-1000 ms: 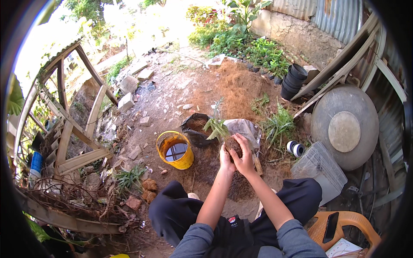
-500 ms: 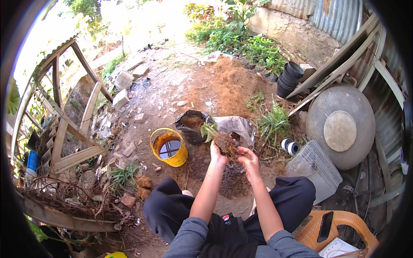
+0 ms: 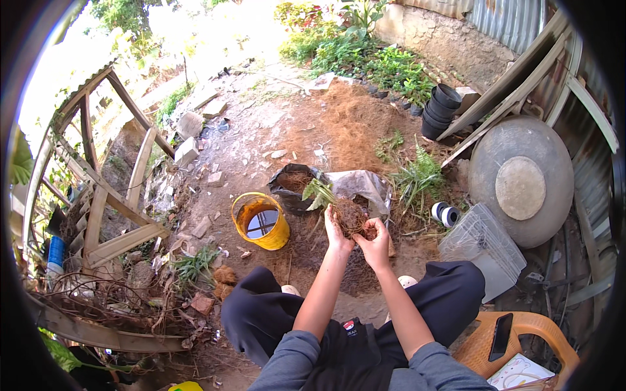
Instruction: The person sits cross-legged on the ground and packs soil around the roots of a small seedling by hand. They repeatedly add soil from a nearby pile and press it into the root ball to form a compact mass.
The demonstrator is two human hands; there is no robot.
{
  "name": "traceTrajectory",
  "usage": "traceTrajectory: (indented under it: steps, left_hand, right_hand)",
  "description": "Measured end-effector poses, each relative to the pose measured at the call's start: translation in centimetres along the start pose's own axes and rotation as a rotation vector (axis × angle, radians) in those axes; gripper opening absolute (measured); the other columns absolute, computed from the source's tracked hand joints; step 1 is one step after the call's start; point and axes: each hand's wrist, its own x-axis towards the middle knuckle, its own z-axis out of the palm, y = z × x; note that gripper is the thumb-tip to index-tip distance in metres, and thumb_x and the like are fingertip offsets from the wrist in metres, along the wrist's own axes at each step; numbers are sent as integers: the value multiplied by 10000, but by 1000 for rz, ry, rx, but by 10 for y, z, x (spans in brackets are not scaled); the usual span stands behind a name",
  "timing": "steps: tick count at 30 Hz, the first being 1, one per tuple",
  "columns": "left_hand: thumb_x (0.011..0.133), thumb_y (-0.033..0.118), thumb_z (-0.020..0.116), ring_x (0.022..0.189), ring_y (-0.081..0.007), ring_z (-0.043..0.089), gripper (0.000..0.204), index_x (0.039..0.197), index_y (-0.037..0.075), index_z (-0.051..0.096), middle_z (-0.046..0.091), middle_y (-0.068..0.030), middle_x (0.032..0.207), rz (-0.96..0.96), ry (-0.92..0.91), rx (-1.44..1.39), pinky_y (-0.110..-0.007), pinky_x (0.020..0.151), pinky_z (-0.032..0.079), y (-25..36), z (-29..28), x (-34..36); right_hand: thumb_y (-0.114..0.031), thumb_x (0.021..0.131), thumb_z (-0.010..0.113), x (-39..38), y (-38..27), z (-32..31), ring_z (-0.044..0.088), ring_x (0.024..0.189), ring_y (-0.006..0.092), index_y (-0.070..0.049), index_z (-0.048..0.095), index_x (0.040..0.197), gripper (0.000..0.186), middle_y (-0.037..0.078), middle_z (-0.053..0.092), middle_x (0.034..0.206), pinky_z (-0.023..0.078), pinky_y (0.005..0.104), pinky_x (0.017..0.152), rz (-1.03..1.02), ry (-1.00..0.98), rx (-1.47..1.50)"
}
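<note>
Just beyond my knees, my left hand (image 3: pixel 335 232) cradles the fibrous brown root ball (image 3: pixel 349 216) of a plant with green leaves (image 3: pixel 318 191) that lean forward and left. My right hand (image 3: pixel 373 244) grips the lower right of the root ball, its fingertips curled in the fibres. Behind the plant lie an open black bag (image 3: pixel 291 201) with brown fibre inside and a crumpled pale sack (image 3: pixel 367 184). Left of my hands stands a yellow bucket (image 3: pixel 274 236) of dark liquid.
A large grey round basin (image 3: pixel 486 182) leans at the right beside stacked black pots (image 3: pixel 435 120) and clear plastic sheets (image 3: pixel 486 254). An orange chair (image 3: pixel 535 342) holds a phone (image 3: pixel 501 335). Broken wooden frames (image 3: pixel 107 202) are at left, coconut husks (image 3: pixel 225 280) near my left knee.
The root ball has turned and shifted slightly right. My right hand loosened its cupped hold half a second ago, fingers spread at the side; now they are closed in on the fibres.
</note>
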Motion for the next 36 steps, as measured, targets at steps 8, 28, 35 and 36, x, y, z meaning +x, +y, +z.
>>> traceTrajectory:
  steps: [8,28,35,36]
  left_hand:
    - [923,435,418,932,-218,586,381,1082,121,562,612,-53,1000,-40,19,37,-409,834,475,9,-6,2]
    - [966,481,373,1103,-200,537,479,1220,98,508,570,-73,1154,26,-35,197,-358,927,462,16,-4,-1]
    - [989,441,305,1384,-211,239,610,1454,51,236,238,-118,1506,33,25,365,-353,1120,218,8,44,-35]
    - [988,418,333,1376,-213,265,588,1445,54,269,271,-128,1494,52,6,347,-352,1115,230,6,45,-35]
  right_hand:
    - [35,722,624,14,-39,-22,578,779,103,-38,587,926,219,24,602,904,460,247,668,-77,-118,-228]
    - [-187,870,584,20,-28,27,453,1222,367,-22,575,1190,359,188,486,1309,347,438,1034,-594,-236,-458]
    - [-86,812,675,34,-2,27,528,1134,210,-36,600,1150,350,78,589,1182,389,347,991,23,128,296]
    - [-68,819,661,36,1,26,538,1111,199,-40,597,1154,342,70,590,1170,407,338,971,121,173,417]
